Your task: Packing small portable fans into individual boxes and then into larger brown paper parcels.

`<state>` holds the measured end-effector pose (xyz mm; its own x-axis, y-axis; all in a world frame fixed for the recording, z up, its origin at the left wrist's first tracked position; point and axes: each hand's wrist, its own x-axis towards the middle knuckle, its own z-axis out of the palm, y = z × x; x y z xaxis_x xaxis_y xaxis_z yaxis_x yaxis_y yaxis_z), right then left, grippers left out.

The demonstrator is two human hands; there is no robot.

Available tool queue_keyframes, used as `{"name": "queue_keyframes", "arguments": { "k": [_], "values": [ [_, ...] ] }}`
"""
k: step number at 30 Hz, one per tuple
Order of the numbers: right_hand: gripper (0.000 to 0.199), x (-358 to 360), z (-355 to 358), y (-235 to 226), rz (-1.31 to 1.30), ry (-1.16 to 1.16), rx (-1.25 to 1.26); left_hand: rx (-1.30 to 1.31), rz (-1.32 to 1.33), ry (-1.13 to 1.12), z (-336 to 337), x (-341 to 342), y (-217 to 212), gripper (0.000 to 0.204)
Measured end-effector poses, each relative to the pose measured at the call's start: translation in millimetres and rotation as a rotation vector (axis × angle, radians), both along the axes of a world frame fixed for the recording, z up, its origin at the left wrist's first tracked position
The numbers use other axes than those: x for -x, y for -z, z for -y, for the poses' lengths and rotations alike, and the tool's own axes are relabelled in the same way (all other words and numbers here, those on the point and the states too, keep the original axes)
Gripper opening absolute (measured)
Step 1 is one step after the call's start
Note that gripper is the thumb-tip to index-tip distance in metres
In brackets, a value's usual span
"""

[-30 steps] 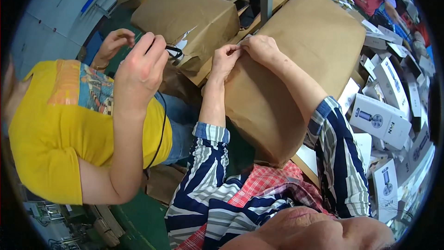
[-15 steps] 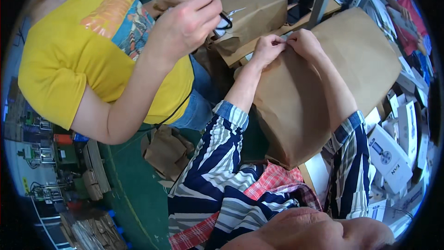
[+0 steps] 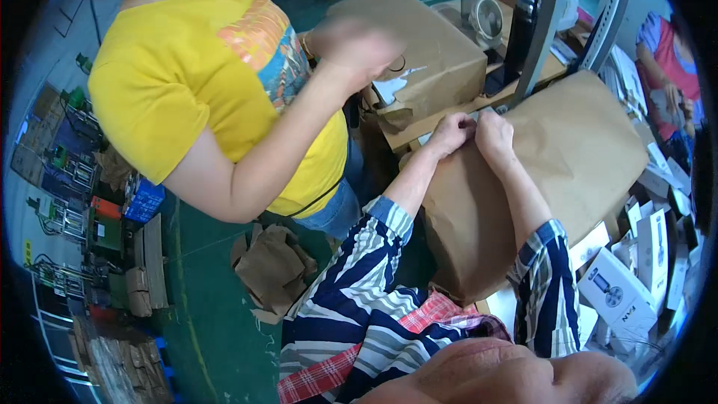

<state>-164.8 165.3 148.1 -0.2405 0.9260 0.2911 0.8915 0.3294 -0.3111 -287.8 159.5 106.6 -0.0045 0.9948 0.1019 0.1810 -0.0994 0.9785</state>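
Observation:
A large parcel wrapped in brown kraft paper lies in front of me, its near end beside my body. Both my hands are at its far left edge, close together. The fingers of my left hand are closed in a pinch on the wrapping paper's edge. Just to its right, my right hand is also closed on the paper, its fingertips curled under and partly hidden. Both forearms reach over the parcel's left part, where the paper slopes and creases.
A person in a yellow shirt stands at left, hands blurred over another wrapped parcel with torn paper. A metal post rises behind my parcel. White boxes pile up at right. Crumpled brown paper lies on the green floor.
My view has shifted, so the scene sits lower and more of the background shows. The other person's hands have moved over their parcel. My hands remain pinched at the same paper edge.

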Motion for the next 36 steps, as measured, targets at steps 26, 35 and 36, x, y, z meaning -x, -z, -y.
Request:
{"name": "queue_keyframes", "arguments": {
  "k": [26, 35, 36],
  "values": [
    [0.017, -63, -5, 22, -0.192, -0.332, 0.142, -0.024, -0.219, 0.04, -10, -21, 1, 0.025],
    [0.016, -24, 29, 27, -0.191, -0.461, 0.128, 0.011, -0.211, -0.048, 13, 19, 16, 0.023],
    [0.016, -38, 28, 29, -0.192, -0.412, 0.125, 0.01, -0.207, 0.001, 2, 4, 20, 0.023]
  ]
}}
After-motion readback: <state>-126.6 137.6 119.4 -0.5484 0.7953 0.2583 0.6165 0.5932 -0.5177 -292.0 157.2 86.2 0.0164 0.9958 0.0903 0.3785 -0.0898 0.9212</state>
